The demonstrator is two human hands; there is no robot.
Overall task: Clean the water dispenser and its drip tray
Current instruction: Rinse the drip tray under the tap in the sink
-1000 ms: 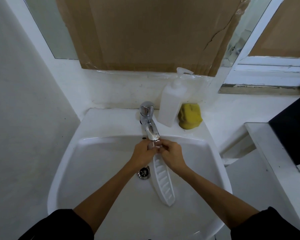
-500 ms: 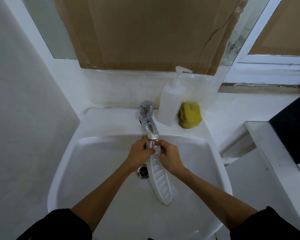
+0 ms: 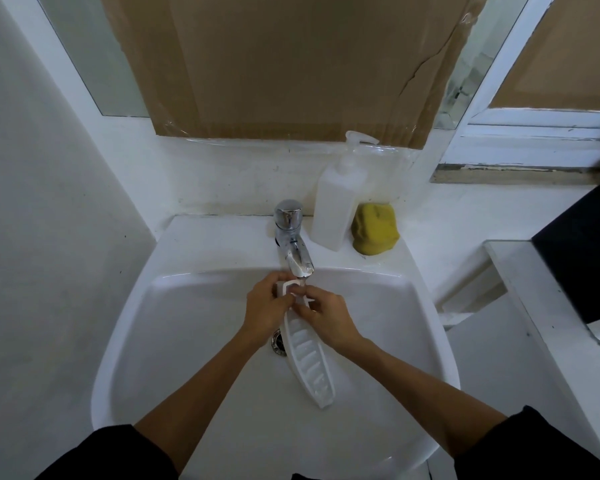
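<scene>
Gripping the white drip tray (image 3: 305,355) at its top end, left hand (image 3: 265,308) and right hand (image 3: 328,317) both pinching, under the tap (image 3: 297,259) over the sink (image 3: 187,341). Possibly wet, so liable to slip and knock the basin.

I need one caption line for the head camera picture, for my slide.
Both hands, left hand and right hand, hold the far end of a white drip tray under the tap, over the sink.

drip tray (image 3: 307,355) | white, long, ribbed; slanting over basin; far end under tap
</scene>
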